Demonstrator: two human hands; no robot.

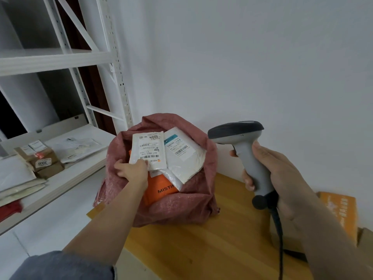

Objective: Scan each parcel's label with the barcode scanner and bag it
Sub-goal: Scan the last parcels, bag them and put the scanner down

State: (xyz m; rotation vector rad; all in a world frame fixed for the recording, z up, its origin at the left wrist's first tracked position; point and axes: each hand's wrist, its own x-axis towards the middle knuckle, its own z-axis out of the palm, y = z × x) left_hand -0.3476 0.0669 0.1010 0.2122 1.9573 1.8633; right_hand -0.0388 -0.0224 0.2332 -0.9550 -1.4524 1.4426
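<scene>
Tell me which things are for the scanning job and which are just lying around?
For the job: scanner in the right hand; white parcel held by the left hand; red bag; parcels on the shelf.

Just lying about: orange box; metal rack.

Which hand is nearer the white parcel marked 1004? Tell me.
Left. The left hand pinches the lower edge of the white parcel marked 1004 in the red bag. The right hand is off to the right, gripping the scanner.

left arm (pixel 113 215): grey-blue sleeve pushed up near elbow | right arm (pixel 323 229): bare, no sleeve visible
</scene>
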